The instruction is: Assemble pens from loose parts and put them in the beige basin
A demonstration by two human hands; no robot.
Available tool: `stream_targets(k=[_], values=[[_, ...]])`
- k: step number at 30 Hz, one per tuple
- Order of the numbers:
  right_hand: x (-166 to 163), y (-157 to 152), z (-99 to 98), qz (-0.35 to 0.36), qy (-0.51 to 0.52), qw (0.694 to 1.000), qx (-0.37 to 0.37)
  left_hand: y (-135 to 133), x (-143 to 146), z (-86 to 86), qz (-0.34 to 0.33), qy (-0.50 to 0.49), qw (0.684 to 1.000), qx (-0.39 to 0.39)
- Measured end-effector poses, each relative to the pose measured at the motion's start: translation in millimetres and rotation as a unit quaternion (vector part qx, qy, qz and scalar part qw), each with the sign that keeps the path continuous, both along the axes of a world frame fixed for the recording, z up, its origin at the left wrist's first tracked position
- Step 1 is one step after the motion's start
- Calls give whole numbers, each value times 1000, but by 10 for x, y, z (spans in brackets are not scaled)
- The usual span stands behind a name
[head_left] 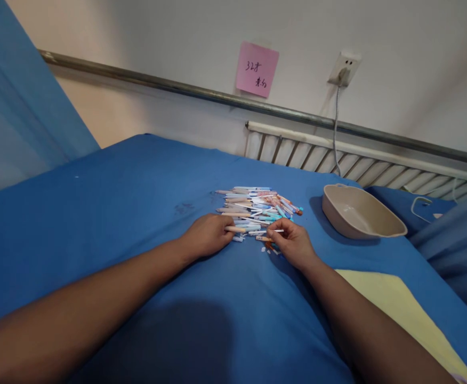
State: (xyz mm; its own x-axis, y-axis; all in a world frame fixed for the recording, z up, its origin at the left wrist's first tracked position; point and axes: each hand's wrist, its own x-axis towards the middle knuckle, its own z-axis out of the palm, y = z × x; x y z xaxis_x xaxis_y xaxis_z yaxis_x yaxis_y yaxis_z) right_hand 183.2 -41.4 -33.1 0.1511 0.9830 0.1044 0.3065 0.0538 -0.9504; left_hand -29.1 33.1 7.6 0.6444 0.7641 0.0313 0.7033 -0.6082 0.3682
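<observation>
Pens and thin pen parts in peach, blue, white and orange lie in a pile (243, 202) on the blue cloth. My left hand (206, 235), at the pile's near left side, is closed around a peach pen (235, 229) that points right. At the near right side, my right hand (296, 244) pinches a thin white stick (278, 231), which looks like a pen refill. Beneath the right fingertips lies a short peach piece with a label (262, 238). Small white scraps (268, 251) and brownish bits are beside it. My fingers hide part of both held things.
A beige plastic basin (363, 232) stands to the right on the blue cloth (137, 197). Nearer me on that side lies a yellow cloth (401, 314). Behind are a radiator (317, 152), a wall rail (201, 96), a pink note (257, 69) and a plugged-in socket (344, 68).
</observation>
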Motion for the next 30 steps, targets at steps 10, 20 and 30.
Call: stream_targets(k=[10,20,30], values=[[-132,71,-112,17,-33,999,4,11,-20,-12,-3,-12,1000,-5],[-263,94,-108,14,-5,1000,2,101,-99,-62,8,-121,989,-83],[-273,95,-59,-10,104,995,-8,234,-148,-118,86,-273,947,-150]])
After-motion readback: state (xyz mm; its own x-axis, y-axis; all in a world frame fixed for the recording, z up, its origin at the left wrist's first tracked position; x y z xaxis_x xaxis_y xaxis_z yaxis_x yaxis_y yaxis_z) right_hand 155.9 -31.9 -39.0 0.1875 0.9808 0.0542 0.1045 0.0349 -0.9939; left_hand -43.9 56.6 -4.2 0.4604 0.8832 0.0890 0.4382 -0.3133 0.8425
